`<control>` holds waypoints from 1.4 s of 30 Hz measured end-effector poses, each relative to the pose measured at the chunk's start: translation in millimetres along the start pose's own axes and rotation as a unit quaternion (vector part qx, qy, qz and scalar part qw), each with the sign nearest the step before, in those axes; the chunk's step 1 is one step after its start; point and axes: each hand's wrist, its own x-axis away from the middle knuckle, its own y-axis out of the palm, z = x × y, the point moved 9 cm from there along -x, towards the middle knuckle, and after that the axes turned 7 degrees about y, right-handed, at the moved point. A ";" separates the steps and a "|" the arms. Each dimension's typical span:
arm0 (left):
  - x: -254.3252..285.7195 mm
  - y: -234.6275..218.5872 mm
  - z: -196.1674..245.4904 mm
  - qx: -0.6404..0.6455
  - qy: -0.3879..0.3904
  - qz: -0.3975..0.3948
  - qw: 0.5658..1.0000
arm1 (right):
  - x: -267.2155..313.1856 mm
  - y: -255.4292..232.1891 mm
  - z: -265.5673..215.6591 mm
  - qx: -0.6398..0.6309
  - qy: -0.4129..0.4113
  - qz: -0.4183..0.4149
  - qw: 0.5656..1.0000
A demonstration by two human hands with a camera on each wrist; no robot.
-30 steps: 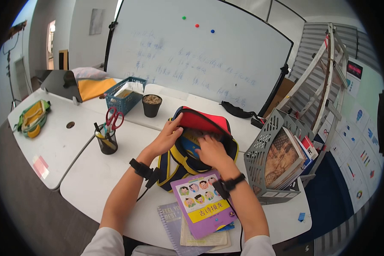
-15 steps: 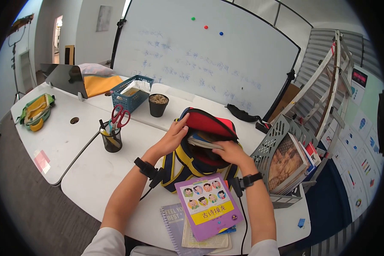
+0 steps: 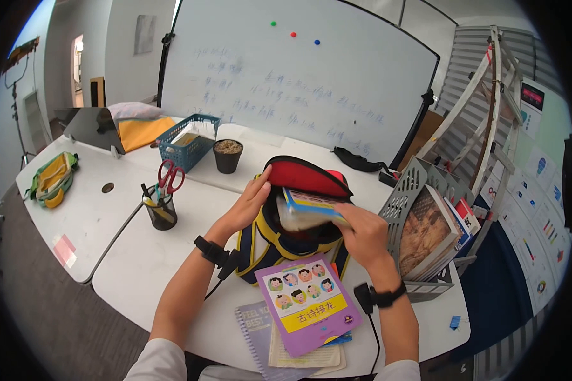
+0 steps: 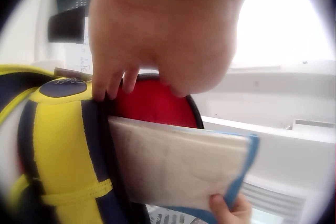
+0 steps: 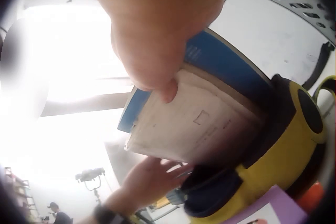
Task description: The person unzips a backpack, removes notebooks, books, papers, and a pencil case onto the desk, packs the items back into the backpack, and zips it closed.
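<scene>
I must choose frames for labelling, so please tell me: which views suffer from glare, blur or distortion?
Head view: sharp and evenly lit, but fisheye bends the whiteboard and darkens the corners. Left wrist view: window glare whitens the background; the left hand is close and soft. Right wrist view: strong glare at left, the right hand blurred, the book fairly clear.

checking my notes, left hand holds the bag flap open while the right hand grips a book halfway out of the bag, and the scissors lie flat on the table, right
Not quite: the scissors do not lie flat; they stand upright in the pen cup, as the head view shows. The rest holds: the left hand holds the bag flap open while the right hand grips a book halfway out of the bag.
</scene>
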 end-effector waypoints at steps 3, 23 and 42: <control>-0.1 -1.7 -8.2 -0.004 -0.009 -0.007 1.000 | 38.2 -37.7 -46.4 0.044 -0.069 -0.022 0.996; -1.5 3.6 -0.1 -0.090 0.032 0.000 0.995 | 18.5 60.4 -21.3 -0.123 0.043 -0.392 0.910; -1.1 -3.0 4.3 -0.089 0.056 0.012 0.994 | 29.7 -30.2 -4.6 0.036 0.183 -0.200 0.962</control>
